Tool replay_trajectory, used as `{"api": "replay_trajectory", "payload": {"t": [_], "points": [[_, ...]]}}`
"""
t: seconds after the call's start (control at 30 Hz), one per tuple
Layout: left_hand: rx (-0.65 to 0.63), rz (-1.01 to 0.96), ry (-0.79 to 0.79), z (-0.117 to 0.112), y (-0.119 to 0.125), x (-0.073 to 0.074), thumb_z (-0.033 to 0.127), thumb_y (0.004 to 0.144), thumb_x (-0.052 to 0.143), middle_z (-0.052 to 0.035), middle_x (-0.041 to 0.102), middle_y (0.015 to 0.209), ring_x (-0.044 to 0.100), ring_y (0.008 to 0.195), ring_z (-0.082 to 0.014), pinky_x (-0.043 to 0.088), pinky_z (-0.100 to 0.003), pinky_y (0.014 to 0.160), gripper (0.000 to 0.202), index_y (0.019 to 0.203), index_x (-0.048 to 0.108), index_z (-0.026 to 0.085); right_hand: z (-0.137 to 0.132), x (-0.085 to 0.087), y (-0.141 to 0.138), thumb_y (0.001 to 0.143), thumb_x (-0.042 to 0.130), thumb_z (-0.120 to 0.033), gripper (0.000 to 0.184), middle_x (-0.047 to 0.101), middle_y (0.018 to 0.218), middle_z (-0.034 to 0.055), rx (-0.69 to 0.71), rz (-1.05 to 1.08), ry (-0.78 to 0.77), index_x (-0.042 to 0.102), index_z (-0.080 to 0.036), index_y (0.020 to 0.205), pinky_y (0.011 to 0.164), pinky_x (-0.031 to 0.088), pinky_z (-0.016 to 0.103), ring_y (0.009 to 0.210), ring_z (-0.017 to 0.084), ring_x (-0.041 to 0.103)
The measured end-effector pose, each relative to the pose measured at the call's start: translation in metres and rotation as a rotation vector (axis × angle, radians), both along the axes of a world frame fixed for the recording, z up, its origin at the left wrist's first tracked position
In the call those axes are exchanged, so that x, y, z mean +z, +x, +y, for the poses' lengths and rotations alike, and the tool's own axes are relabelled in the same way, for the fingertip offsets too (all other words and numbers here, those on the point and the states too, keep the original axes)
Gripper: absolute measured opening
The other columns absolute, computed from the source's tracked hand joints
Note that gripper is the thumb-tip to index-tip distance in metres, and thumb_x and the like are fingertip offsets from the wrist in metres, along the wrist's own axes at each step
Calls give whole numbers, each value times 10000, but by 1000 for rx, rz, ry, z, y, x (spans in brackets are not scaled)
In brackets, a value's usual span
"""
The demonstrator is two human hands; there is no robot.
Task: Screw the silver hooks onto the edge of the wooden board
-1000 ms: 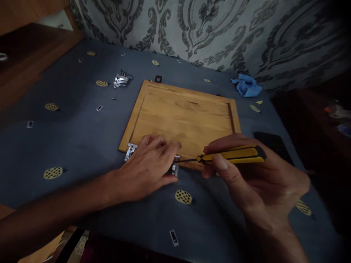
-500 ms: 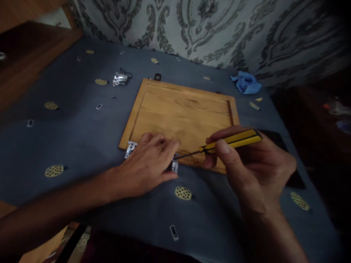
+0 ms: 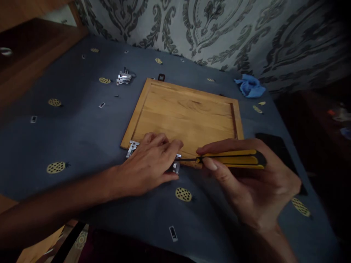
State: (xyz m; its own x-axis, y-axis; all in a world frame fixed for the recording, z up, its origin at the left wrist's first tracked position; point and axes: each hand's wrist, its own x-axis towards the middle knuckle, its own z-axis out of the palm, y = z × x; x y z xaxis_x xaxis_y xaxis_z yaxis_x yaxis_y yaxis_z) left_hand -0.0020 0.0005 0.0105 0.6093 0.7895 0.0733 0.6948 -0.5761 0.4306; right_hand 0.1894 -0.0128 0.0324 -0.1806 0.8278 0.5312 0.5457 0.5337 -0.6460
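A framed wooden panel, like a cabinet door (image 3: 183, 113), lies flat on the table. At its near left corner sits a metal hinge (image 3: 132, 149). A second metal hinge (image 3: 176, 168) shows at the near edge, partly covered by my left hand (image 3: 152, 160), whose fingers and thumb close around it. My right hand (image 3: 255, 182) grips a yellow-and-black screwdriver (image 3: 233, 159). The screwdriver's thin shaft points left, its tip at the second hinge beside my left index finger; the exact contact is hidden.
Behind the panel's left side lie loose metal hinges (image 3: 125, 77) and a small screw (image 3: 116, 96). A crumpled blue cloth (image 3: 250, 86) rests at the back right. A black flat object (image 3: 274, 146) is partly behind my right hand. Patterned wallpaper (image 3: 203, 29) borders the table.
My right hand has lowered the screwdriver's handle, so it lies nearly level and points more directly left. My left hand stays on the hinge. The view has shifted slightly.
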Motion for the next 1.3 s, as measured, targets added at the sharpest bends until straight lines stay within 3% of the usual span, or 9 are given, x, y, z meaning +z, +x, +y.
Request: {"api": "replay_trajectory", "payload": {"t": [0.2,0.4,0.7,0.93,1.07,1.3], "points": [[-9,-17,0,-1,-1,-1,343,837,762,-68,658,1080,542,1076,-274,409,-411,929,436,1141,502,171,-1,6,-8,841,741,-313,84,694,772,16,-187,307,-22,680,-261,814,381,450,329,450,137,563],[-1,-4,4,0,0,-1,357,829,768,-58,648,1046,550,1052,-275,411,-408,918,434,1128,510,177,1,0,1,831,751,-229,74,716,789,-8,-50,190,-72,700,-252,879,388,490,267,461,112,616],[5,-5,-6,0,0,0,340,835,758,-69,650,1075,544,1075,-280,397,-406,928,420,1135,516,172,5,-3,6,829,753,-228,117,739,799,-23,25,108,-53,696,-268,924,453,536,254,498,119,645],[-6,-3,29,0,1,-2,366,821,773,-79,659,1048,555,1046,-284,406,-406,914,468,1148,512,156,8,5,18,853,731,-229,199,735,928,-15,276,80,-215,711,-292,1041,608,588,292,704,155,720],[-11,8,40,0,0,-3,379,817,779,-79,665,1058,557,1051,-285,411,-408,915,472,1142,516,159,9,2,16,842,742,-214,146,711,853,-36,216,61,-154,708,-289,963,544,546,292,624,136,689],[-5,0,59,0,1,-4,382,801,792,-82,657,1099,554,1049,-285,419,-405,897,496,1149,519,158,6,-4,5,842,746,-307,82,689,785,-43,104,-69,20,684,-302,895,587,550,322,638,153,666]]}}
